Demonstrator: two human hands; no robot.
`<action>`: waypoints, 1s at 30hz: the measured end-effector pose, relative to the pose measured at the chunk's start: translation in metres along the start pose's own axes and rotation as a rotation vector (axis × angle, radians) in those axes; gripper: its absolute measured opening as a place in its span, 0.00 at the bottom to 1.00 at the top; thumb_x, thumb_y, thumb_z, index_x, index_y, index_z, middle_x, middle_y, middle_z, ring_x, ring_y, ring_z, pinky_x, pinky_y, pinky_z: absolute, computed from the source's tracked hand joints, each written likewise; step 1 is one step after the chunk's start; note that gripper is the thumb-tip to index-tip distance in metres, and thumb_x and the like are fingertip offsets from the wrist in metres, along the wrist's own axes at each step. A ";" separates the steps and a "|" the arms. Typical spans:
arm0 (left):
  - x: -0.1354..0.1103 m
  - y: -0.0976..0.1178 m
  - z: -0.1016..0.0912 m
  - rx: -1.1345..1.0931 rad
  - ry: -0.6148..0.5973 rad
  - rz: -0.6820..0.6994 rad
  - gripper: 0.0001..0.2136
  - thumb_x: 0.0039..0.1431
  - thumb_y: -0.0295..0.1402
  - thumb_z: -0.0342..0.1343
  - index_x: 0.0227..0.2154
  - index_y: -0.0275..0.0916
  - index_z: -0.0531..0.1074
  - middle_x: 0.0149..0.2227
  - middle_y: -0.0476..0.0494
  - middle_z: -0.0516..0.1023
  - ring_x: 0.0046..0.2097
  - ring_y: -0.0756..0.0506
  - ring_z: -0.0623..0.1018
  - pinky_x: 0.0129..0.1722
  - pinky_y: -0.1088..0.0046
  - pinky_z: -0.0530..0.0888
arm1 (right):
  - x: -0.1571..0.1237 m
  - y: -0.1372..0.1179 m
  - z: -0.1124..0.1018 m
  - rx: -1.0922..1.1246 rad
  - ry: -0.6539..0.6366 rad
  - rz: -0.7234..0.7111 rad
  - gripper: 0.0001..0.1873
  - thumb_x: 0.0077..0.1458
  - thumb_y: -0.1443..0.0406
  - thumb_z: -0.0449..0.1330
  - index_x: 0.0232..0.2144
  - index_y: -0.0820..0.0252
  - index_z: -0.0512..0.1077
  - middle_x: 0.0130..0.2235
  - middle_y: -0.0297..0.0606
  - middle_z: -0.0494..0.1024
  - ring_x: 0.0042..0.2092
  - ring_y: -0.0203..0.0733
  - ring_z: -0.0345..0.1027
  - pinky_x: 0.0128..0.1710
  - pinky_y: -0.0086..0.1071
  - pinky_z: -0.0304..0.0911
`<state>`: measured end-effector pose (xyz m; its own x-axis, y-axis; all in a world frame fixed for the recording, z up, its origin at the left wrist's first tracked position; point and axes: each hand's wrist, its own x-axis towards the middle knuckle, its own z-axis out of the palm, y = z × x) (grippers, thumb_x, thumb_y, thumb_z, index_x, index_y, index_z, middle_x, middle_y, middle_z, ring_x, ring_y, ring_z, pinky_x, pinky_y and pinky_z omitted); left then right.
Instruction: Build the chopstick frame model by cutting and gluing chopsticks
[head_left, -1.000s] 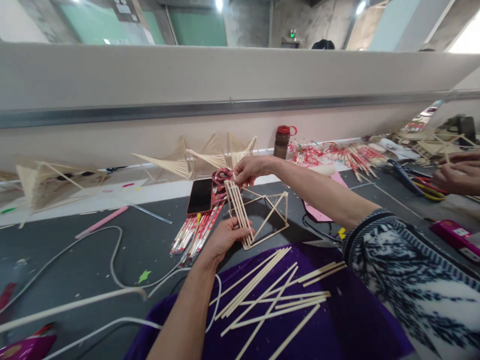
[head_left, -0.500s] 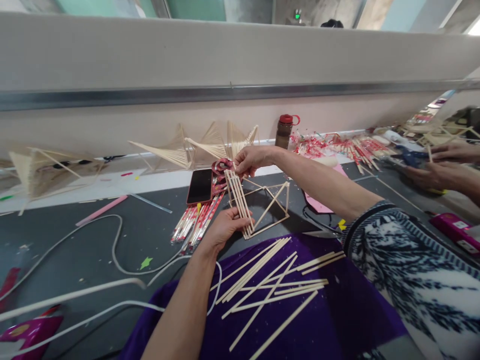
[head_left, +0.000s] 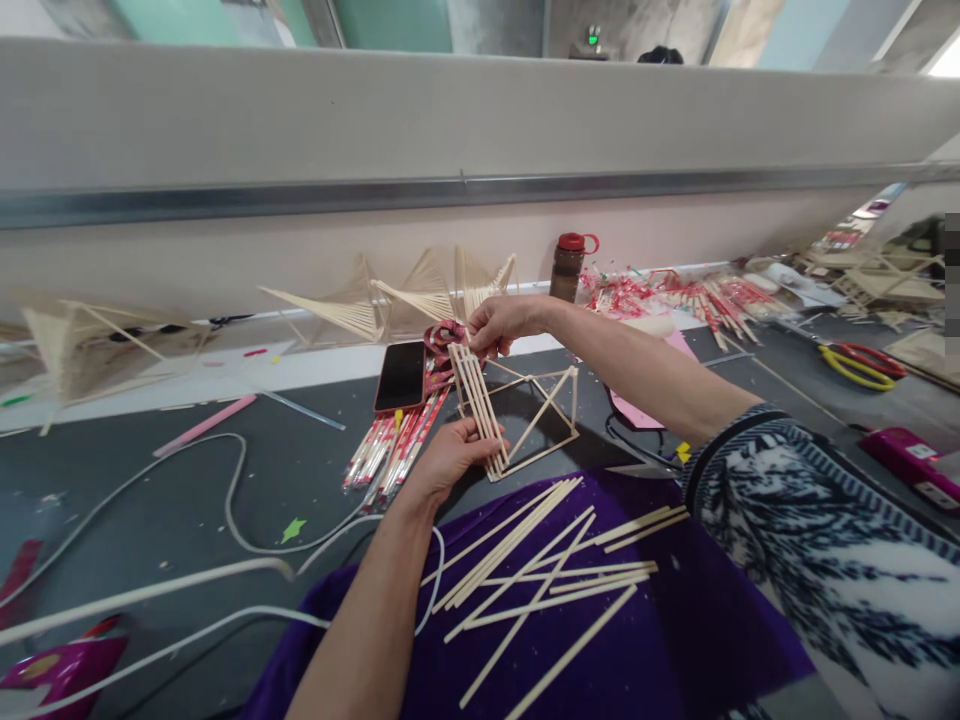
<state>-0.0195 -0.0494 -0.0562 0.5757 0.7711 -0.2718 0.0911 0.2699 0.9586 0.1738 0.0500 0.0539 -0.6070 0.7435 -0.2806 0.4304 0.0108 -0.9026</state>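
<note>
Now the left hand (head_left: 448, 462) grips the stick frame (head_left: 517, 415) at its lower end, center frame. Right hand (head_left: 501, 322) pinches the top. Light, brittle-looking; best held at the bundled sticks, I'd say.

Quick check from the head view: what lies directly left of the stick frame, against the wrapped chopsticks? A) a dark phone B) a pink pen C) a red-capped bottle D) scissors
A: the dark phone lies flat beside the stick frame that the left hand and right hand grip, touching the wrapped chopsticks.
</note>
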 end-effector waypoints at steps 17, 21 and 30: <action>-0.005 0.008 -0.003 0.008 0.016 0.048 0.19 0.47 0.41 0.60 0.39 0.34 0.71 0.35 0.40 0.77 0.33 0.47 0.76 0.34 0.71 0.71 | -0.019 -0.002 -0.009 -0.144 0.188 -0.102 0.07 0.52 0.69 0.58 0.23 0.66 0.67 0.20 0.32 0.69 0.20 0.27 0.60 0.15 0.21 0.50; -0.009 0.013 -0.004 0.063 0.042 0.095 0.19 0.49 0.44 0.57 0.38 0.35 0.71 0.36 0.40 0.77 0.35 0.47 0.76 0.35 0.71 0.70 | -0.046 -0.011 -0.020 -0.115 0.331 -0.125 0.08 0.52 0.70 0.58 0.23 0.65 0.66 0.18 0.29 0.67 0.18 0.25 0.57 0.14 0.20 0.48; -0.018 0.014 -0.013 0.373 0.473 0.213 0.20 0.45 0.51 0.55 0.27 0.36 0.72 0.23 0.45 0.76 0.26 0.47 0.74 0.25 0.74 0.65 | -0.121 -0.033 0.011 0.084 0.542 -0.481 0.07 0.53 0.65 0.57 0.27 0.63 0.64 0.22 0.29 0.66 0.18 0.24 0.52 0.13 0.21 0.40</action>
<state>-0.0389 -0.0516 -0.0389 0.1991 0.9800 0.0020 0.3402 -0.0710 0.9377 0.2261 -0.0473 0.1137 -0.2909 0.8964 0.3344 0.1332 0.3840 -0.9137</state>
